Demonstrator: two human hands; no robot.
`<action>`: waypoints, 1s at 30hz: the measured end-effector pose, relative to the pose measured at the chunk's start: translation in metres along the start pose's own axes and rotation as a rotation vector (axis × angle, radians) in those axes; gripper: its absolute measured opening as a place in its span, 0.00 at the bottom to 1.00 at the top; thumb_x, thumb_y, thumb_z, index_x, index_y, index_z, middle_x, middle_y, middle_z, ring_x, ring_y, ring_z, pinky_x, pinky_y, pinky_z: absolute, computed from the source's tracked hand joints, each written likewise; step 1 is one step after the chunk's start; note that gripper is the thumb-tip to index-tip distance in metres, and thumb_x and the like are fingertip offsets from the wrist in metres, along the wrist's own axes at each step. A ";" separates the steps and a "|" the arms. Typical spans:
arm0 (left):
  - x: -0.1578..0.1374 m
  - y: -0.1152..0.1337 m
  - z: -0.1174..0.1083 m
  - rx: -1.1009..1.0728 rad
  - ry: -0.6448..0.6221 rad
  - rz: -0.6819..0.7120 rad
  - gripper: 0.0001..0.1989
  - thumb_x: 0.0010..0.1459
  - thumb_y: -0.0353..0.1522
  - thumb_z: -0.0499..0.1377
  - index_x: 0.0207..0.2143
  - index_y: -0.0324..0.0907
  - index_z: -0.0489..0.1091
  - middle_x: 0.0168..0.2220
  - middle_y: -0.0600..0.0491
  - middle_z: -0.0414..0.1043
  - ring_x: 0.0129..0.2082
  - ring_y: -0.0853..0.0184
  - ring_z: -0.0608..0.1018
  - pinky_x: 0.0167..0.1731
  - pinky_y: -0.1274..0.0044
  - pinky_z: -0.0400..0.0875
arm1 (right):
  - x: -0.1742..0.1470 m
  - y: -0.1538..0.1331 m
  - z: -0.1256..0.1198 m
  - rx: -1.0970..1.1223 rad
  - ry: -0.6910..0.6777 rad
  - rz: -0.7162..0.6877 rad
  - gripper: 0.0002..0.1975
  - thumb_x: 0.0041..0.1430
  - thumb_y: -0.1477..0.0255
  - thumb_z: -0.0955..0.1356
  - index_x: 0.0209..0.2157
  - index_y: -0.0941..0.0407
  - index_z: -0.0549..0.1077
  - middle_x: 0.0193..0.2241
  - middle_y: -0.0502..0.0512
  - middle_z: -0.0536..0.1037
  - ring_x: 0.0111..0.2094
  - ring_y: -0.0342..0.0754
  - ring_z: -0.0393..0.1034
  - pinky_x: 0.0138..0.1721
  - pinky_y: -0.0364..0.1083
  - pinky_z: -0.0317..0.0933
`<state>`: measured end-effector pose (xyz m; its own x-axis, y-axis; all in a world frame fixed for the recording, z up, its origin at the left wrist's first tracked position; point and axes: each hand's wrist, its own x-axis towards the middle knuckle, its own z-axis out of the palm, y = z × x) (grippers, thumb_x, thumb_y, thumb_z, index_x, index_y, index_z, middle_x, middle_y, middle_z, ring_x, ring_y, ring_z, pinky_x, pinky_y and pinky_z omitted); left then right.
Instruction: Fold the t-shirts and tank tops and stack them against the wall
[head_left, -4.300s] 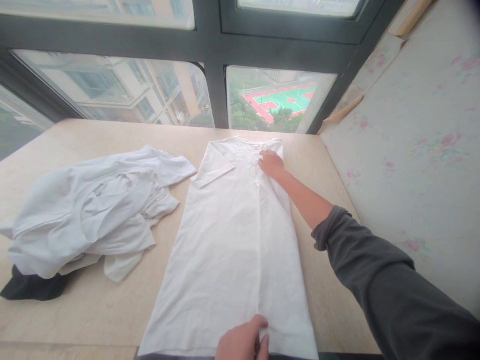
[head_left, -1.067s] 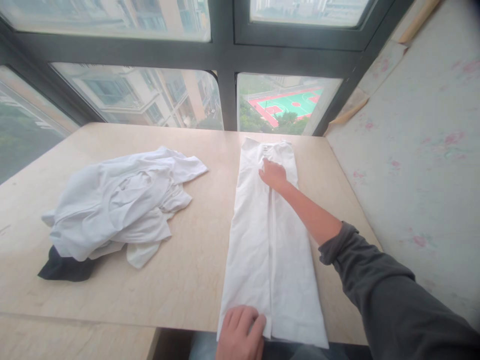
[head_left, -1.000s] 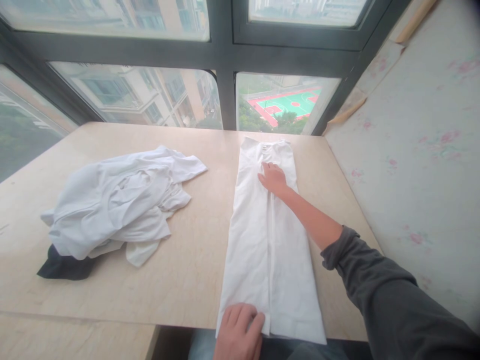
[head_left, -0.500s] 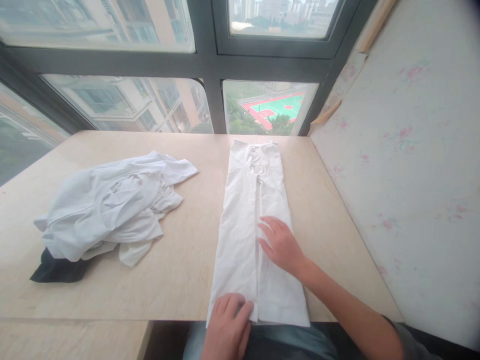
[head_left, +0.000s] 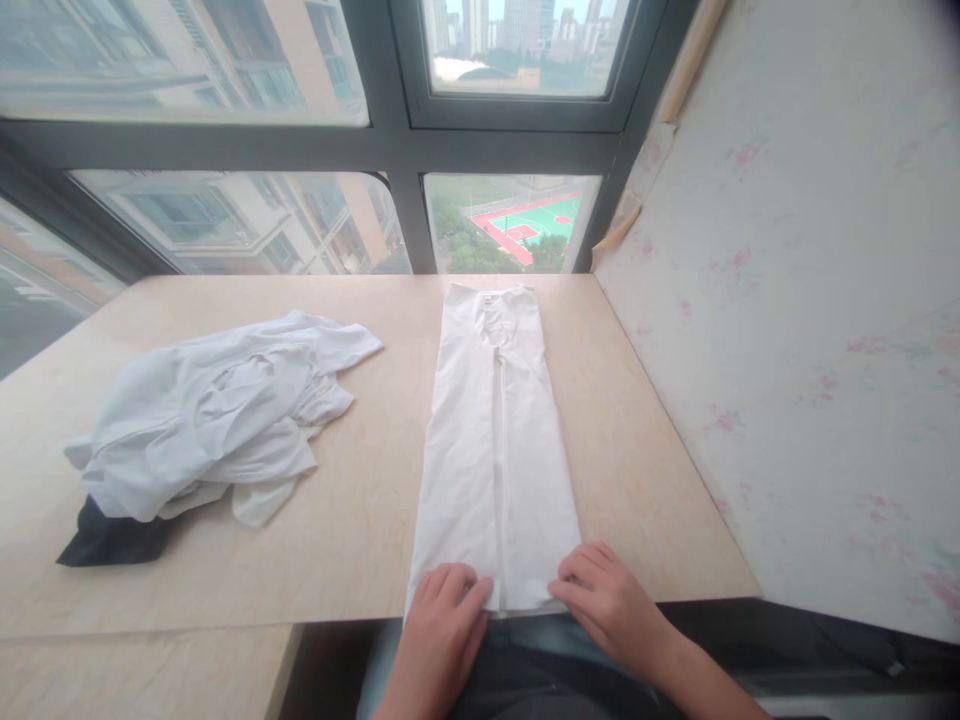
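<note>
And there's your white garment [head_left: 461, 450], long and narrow on the surface [head_left: 367, 530], running from twelve o'clock to six! Your left hand [head_left: 446, 625] curls over the hem at six; whether it grips, can't tell. Your right hand [head_left: 600, 598], pinched narrow, holds the corner at five. Nine o'clock: rumpled white clothes [head_left: 217, 420], something black [head_left: 112, 538] poking out.

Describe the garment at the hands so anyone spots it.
Below the window lies a pale tabletop. Right of its middle lies a white garment, its near end touched by the left hand and right hand. Unlike the rumpled pile to its left, it is folded into a flat strip.
</note>
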<state>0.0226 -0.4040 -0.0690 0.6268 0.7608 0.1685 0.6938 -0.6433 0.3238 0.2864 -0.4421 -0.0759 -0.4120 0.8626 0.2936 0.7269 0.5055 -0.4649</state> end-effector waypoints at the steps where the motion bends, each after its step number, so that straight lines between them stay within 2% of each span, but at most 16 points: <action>1: 0.000 0.001 0.000 0.005 0.001 0.002 0.14 0.56 0.23 0.55 0.42 0.44 0.71 0.36 0.51 0.71 0.36 0.62 0.73 0.36 0.71 0.70 | 0.000 0.000 -0.001 -0.005 0.007 -0.011 0.14 0.63 0.81 0.60 0.36 0.55 0.75 0.31 0.54 0.71 0.35 0.47 0.64 0.37 0.47 0.58; 5: -0.001 0.005 0.000 0.034 0.005 0.011 0.10 0.58 0.25 0.56 0.42 0.44 0.72 0.37 0.51 0.71 0.36 0.63 0.73 0.36 0.71 0.70 | -0.001 -0.004 -0.002 -0.019 -0.018 -0.007 0.13 0.62 0.81 0.60 0.38 0.55 0.75 0.32 0.55 0.71 0.36 0.48 0.65 0.38 0.47 0.60; 8: -0.004 0.003 -0.002 0.049 0.014 0.046 0.08 0.60 0.30 0.59 0.43 0.45 0.72 0.38 0.51 0.73 0.37 0.63 0.74 0.38 0.71 0.70 | -0.006 -0.007 -0.002 -0.022 -0.064 0.024 0.09 0.63 0.74 0.64 0.41 0.54 0.75 0.38 0.57 0.74 0.41 0.51 0.67 0.43 0.51 0.63; 11: -0.010 -0.006 -0.006 0.105 0.096 0.108 0.12 0.60 0.36 0.61 0.46 0.46 0.72 0.45 0.50 0.75 0.44 0.60 0.75 0.45 0.68 0.70 | -0.014 -0.007 0.001 -0.059 -0.046 0.004 0.13 0.61 0.69 0.67 0.48 0.53 0.73 0.47 0.60 0.75 0.48 0.55 0.68 0.49 0.55 0.64; 13: -0.015 -0.016 -0.008 0.182 0.145 0.141 0.15 0.61 0.38 0.60 0.49 0.46 0.72 0.50 0.48 0.74 0.49 0.58 0.75 0.49 0.66 0.68 | -0.019 -0.005 0.005 -0.102 -0.002 -0.002 0.16 0.61 0.73 0.66 0.50 0.53 0.73 0.50 0.60 0.75 0.50 0.56 0.68 0.51 0.56 0.64; 16: -0.024 -0.032 -0.006 0.261 0.156 0.161 0.16 0.64 0.31 0.55 0.53 0.47 0.72 0.53 0.49 0.74 0.53 0.60 0.74 0.53 0.68 0.66 | -0.024 -0.001 0.013 -0.132 0.081 -0.010 0.19 0.59 0.81 0.62 0.50 0.55 0.73 0.50 0.61 0.76 0.50 0.54 0.69 0.51 0.56 0.66; 19: -0.035 -0.043 0.001 0.262 0.180 0.212 0.22 0.64 0.23 0.50 0.56 0.47 0.71 0.55 0.51 0.74 0.55 0.63 0.73 0.58 0.70 0.62 | -0.026 0.004 0.016 -0.108 0.124 -0.046 0.19 0.58 0.82 0.61 0.49 0.56 0.74 0.47 0.61 0.77 0.48 0.53 0.71 0.49 0.55 0.68; 23: -0.048 -0.053 0.007 0.221 0.166 0.285 0.22 0.65 0.23 0.49 0.57 0.45 0.69 0.56 0.51 0.74 0.57 0.64 0.72 0.61 0.70 0.60 | -0.027 0.006 0.012 -0.048 0.152 -0.086 0.19 0.59 0.83 0.61 0.46 0.56 0.75 0.44 0.59 0.79 0.45 0.52 0.73 0.46 0.54 0.69; 27: -0.054 -0.060 0.005 0.164 0.136 0.363 0.20 0.65 0.24 0.51 0.57 0.43 0.70 0.55 0.50 0.75 0.57 0.64 0.73 0.59 0.72 0.64 | -0.028 0.008 0.006 0.034 0.145 -0.049 0.19 0.60 0.84 0.60 0.46 0.55 0.75 0.42 0.57 0.79 0.43 0.50 0.73 0.45 0.52 0.70; 30: -0.051 -0.063 0.005 0.030 0.201 0.339 0.19 0.63 0.23 0.53 0.53 0.43 0.72 0.50 0.49 0.78 0.53 0.64 0.77 0.54 0.72 0.70 | -0.029 0.010 0.006 0.094 0.143 -0.002 0.18 0.62 0.83 0.60 0.47 0.54 0.75 0.40 0.57 0.80 0.42 0.50 0.74 0.45 0.51 0.71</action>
<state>-0.0512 -0.4030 -0.1030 0.7424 0.5042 0.4412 0.4708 -0.8611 0.1919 0.3026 -0.4615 -0.0938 -0.3258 0.8531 0.4075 0.6689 0.5126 -0.5384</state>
